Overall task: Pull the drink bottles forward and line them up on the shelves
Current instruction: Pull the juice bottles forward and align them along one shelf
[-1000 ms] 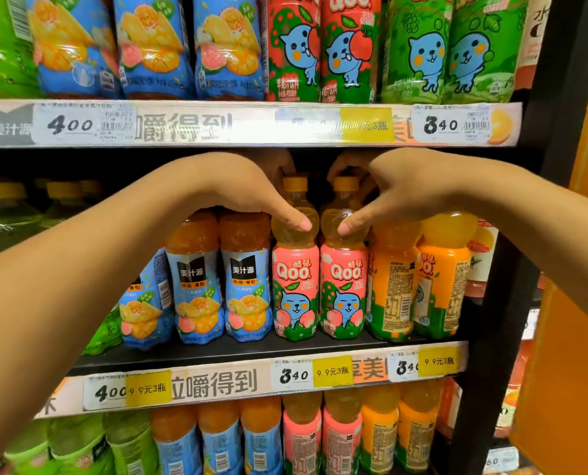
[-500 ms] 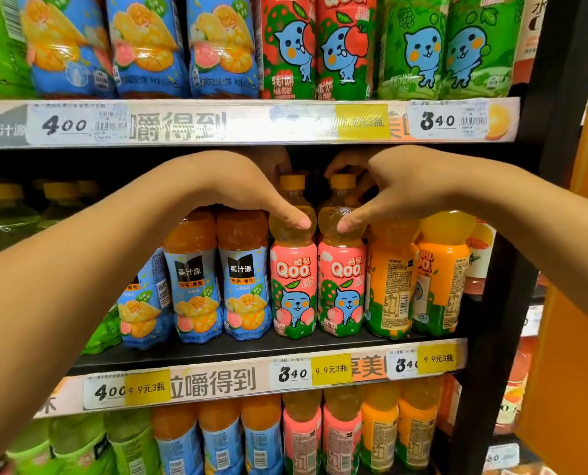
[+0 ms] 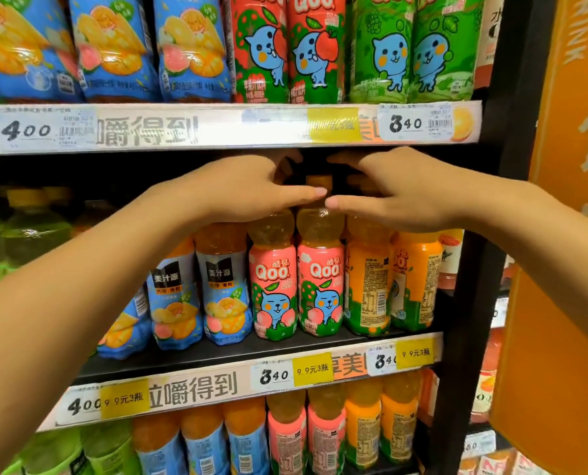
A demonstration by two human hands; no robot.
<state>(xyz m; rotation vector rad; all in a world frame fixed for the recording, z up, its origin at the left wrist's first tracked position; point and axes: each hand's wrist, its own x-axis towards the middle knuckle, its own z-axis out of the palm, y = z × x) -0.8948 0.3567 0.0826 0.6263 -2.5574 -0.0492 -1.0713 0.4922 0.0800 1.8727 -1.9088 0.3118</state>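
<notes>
Our thumbs nearly meet, tip to tip, just above the two pink bottles [image 3: 297,279] at the front of the middle shelf [image 3: 217,354]. The other fingers of our left hand [image 3: 248,190] and right hand [image 3: 398,190] reach back into the dark under the upper shelf [image 3: 217,130], so we cannot tell if they are holding anything. One yellow cap [image 3: 318,181] peeks out between our hands, and the rest of that bottle is hidden. The two pink bottles stand side by side, touching, right below our thumbs. To their left we count two blue bottles [image 3: 200,289] in clear view, with a third mostly behind our left arm. To their right stand two orange bottles [image 3: 392,282], their tops covered by our right hand. The green bottles [image 3: 29,231] far left are blurry. The bottles on the top and bottom rows are cut off by the picture edge.
</notes>
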